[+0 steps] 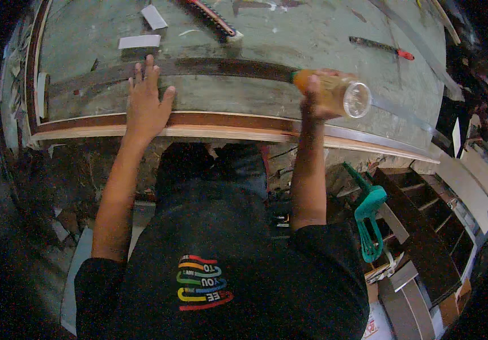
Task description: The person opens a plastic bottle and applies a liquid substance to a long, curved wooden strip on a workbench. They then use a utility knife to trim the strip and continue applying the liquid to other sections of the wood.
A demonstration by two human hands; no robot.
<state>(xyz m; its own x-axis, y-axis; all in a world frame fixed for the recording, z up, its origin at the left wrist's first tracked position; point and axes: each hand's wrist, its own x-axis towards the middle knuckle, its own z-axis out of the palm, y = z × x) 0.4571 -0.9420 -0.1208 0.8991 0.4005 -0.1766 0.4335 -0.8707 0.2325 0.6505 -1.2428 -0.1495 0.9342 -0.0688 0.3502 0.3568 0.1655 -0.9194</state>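
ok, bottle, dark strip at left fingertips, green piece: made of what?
Bottle: likely clear, glossy plastic; see-through end with highlights.
Dark strip: perhaps wood or laminate; dull brown, can't tell which.
Green piece: probably smooth moulded plastic; uniform colour, rounded edges.

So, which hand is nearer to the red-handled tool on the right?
Right. The right hand, holding the bottle, has the tool beyond it, to its right. The left hand is far to the tool's left.

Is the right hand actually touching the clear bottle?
Touching. The head view shows the right hand wrapped around the clear bottle, with no gap between them.
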